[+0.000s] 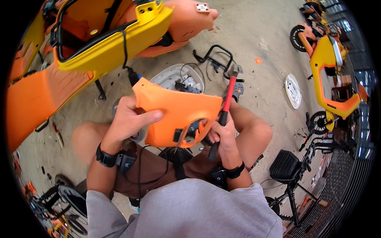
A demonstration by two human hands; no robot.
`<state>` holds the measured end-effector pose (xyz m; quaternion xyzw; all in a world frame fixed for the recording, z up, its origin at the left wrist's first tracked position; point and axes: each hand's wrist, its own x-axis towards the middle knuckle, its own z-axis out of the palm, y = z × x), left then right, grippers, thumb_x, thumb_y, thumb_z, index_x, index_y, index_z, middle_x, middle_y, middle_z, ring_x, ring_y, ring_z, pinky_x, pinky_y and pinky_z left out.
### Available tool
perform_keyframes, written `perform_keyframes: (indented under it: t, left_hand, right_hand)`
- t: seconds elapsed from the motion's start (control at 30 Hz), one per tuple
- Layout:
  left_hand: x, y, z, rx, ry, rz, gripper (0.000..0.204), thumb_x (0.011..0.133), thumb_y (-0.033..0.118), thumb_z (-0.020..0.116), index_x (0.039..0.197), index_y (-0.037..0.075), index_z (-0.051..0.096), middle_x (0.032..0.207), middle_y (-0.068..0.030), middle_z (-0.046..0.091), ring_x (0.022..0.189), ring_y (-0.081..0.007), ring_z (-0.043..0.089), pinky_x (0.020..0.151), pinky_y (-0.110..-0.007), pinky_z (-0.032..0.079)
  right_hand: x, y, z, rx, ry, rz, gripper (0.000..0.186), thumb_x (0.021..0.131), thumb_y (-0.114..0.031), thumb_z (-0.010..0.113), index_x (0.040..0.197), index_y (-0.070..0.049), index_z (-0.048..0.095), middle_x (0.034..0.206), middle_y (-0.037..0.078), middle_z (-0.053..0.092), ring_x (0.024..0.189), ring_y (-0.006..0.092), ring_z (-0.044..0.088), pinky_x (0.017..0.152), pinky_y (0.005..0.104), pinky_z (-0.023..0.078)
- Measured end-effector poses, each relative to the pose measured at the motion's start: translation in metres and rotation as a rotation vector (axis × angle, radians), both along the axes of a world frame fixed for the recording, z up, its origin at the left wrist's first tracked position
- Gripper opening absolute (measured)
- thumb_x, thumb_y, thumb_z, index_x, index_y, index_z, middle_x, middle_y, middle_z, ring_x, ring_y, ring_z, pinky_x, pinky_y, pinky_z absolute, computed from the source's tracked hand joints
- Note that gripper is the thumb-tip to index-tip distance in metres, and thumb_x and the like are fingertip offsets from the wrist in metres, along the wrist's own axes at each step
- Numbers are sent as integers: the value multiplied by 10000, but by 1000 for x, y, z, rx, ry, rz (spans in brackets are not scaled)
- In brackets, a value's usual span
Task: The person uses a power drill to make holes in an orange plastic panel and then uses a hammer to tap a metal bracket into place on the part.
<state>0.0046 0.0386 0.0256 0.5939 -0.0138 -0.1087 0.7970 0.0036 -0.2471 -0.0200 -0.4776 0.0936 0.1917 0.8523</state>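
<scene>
An orange plastic scooter panel [178, 107] is held up in front of me, above my lap. My left hand [129, 119] grips its left edge, thumb lying on the front face and fingers behind, out of sight. At the panel's lower right is an oval opening with dark parts and an orange piece showing through. My right hand [224, 135] is closed round a hammer [229, 95] with a red and black handle, its metal head pointing up and away. That hand is right beside the panel's right edge; some of its fingers are hidden behind the panel.
A yellow and orange scooter body [107, 49] stands at the upper left. Beyond the panel, a white shell [158, 77] with dark parts and a black metal bracket [222, 53] lie on the floor. A white oval part [293, 91], another scooter [321, 75] and a black frame [291, 166] are rightward.
</scene>
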Motion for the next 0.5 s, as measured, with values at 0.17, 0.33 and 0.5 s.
perform_keyframes:
  t: [0.17,0.33,0.5]
  left_hand:
    - [2,-6,8,2,72,40,238,912,167,699,997,-55,709,919,-68,724,821,-88,653,727,-241,530]
    - [5,-10,1,157,100,187,278,900,224,723,872,-51,703,765,-10,676,670,-31,568,565,-207,452]
    - [9,-15,-7,333,84,412,395,881,265,748,634,-16,622,609,19,565,552,-20,425,463,-235,331]
  right_hand:
    - [5,13,4,-118,11,-41,355,899,-52,655,1166,-12,424,854,138,674,379,73,432,362,205,358]
    - [8,23,-3,-471,-99,-183,308,981,-197,573,1177,3,446,939,192,678,365,81,432,353,212,369]
    - [-1,23,7,-511,-220,-170,274,993,-157,533,1191,23,480,760,116,636,410,83,477,385,206,368]
